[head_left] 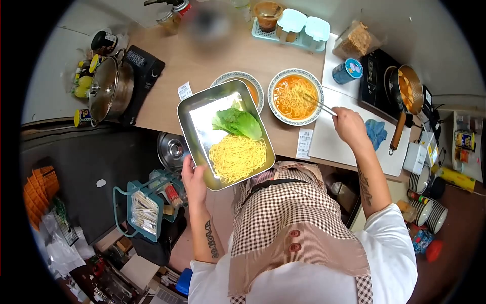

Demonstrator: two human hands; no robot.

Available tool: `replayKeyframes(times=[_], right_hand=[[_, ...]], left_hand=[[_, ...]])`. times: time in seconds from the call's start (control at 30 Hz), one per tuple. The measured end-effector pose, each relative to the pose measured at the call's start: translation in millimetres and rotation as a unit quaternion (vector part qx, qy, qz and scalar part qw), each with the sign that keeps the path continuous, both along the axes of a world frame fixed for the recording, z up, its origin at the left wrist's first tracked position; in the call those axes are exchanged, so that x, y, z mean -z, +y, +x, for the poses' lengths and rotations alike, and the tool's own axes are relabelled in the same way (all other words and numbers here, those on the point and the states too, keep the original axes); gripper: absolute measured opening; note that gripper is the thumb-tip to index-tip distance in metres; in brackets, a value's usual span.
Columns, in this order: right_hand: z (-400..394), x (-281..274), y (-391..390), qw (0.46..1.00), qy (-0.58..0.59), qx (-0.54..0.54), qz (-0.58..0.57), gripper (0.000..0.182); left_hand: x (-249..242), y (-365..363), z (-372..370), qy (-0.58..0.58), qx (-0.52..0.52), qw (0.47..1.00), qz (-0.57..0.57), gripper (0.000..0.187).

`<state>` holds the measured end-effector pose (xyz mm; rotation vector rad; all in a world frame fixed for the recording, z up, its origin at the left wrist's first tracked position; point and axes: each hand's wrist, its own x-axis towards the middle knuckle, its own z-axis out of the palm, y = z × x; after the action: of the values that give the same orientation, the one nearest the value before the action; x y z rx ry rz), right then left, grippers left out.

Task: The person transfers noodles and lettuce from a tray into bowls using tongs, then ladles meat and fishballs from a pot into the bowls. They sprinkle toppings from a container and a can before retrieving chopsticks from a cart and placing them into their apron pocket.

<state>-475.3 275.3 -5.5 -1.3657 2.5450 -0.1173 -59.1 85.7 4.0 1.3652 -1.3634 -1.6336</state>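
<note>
My left hand [194, 178] grips the near left edge of a metal tray [196, 129], tilted above the table's front edge. In the tray lie yellow noodles [238, 158] and a green lettuce leaf [242, 122]. My right hand [349, 124] is closed around thin metal chopsticks [323, 106], whose tips reach into noodles in a patterned bowl [272, 107]. Orange-red broth [284, 112] surrounds those noodles. A second patterned bowl [259, 86], also holding orange broth, stands to the left and is partly hidden behind the tray.
A lidded pot [112, 83] sits on a black stove at left. On the right, a frying pan [409, 91] rests on a cooktop, beside a blue cloth [375, 133] and a blue can [347, 71]. Condiment containers [291, 25] stand at the back; a receipt [304, 143] lies near the front edge.
</note>
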Motion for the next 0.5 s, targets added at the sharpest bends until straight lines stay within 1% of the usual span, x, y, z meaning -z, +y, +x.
replayKeyframes(times=[0.03,0.13,0.17,0.27,0.3,0.4,0.43,0.5], right_hand=[[5.7,-14.6,1.3,1.000,0.018,-0.001,-0.005,0.014],[12.5,-53.1,6.2,0.998,0.023,0.028,0.043,0.014],[11.1,-48.5,8.4,0.998,0.036,0.039,0.025,0.014],[5.1,-11.8,7.2,0.999,0.030,0.003,0.022,0.015],[10.2,-18.4,8.9,0.999,0.033,0.008,0.009,0.015],[20.5,-61.2,14.7,0.997,0.030,0.035,0.056,0.020],[19.9,-64.2,14.8,0.997,0.023,0.017,0.068,0.022],[15.0,-34.7,5.9,0.998,0.040,-0.019,0.046,0.018]], left_hand=[[0.6,-2.7,-1.9,-0.002,-0.002,1.000,-0.001,0.030],[2.6,-7.4,3.5,0.002,0.000,1.000,-0.006,0.031],[4.2,-9.9,1.9,0.009,-0.003,1.000,-0.008,0.031],[5.9,-12.2,4.7,0.017,-0.001,1.000,-0.007,0.031],[4.8,-13.9,4.6,0.020,0.002,1.000,-0.006,0.031],[5.2,-16.3,7.0,0.028,0.000,1.000,-0.009,0.031],[6.2,-18.6,5.5,0.033,0.003,0.999,-0.012,0.031],[6.3,-20.8,1.7,0.040,0.004,0.999,-0.008,0.031]])
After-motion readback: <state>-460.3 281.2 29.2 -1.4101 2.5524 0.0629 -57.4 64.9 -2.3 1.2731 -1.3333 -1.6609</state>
